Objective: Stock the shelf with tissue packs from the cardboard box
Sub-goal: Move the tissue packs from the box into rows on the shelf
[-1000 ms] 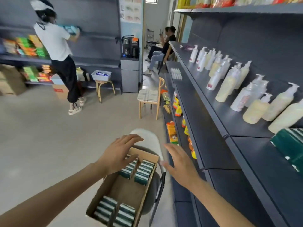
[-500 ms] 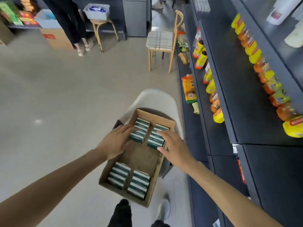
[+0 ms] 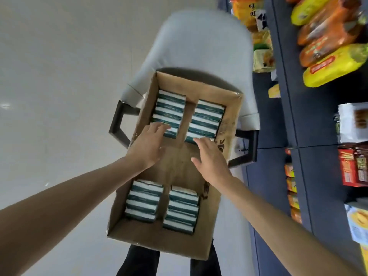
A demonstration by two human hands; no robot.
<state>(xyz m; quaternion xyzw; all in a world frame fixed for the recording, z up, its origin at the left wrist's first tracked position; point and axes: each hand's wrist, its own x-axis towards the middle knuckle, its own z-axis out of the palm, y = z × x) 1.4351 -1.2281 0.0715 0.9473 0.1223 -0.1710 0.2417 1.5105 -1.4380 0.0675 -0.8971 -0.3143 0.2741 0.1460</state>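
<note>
Four stacks of tissue packs are sitting in the cardboard box (image 3: pixel 229 116) — two at the far end, two at the near end, with bare cardboard between them. The far-left stack (image 3: pixel 171 110) and far-right stack (image 3: pixel 207 120) are lying side by side with a gap between; the near-left stack (image 3: pixel 143 200) and near-right stack (image 3: pixel 182 210) are doing likewise. The left hand (image 3: pixel 147 146) is reaching in with straight fingers, fingertips touching the near edge of the far-left stack and gripping nothing. The right hand (image 3: pixel 209 158) is lying flat and spread, fingertips at the near edge of the far-right stack — also holding nothing. The box is resting on a white chair (image 3: pixel 199 46) with dark arms. To the right, a dark shelf (image 3: pixel 318 156) is carrying yellow and orange snack bags (image 3: pixel 334 64).
</note>
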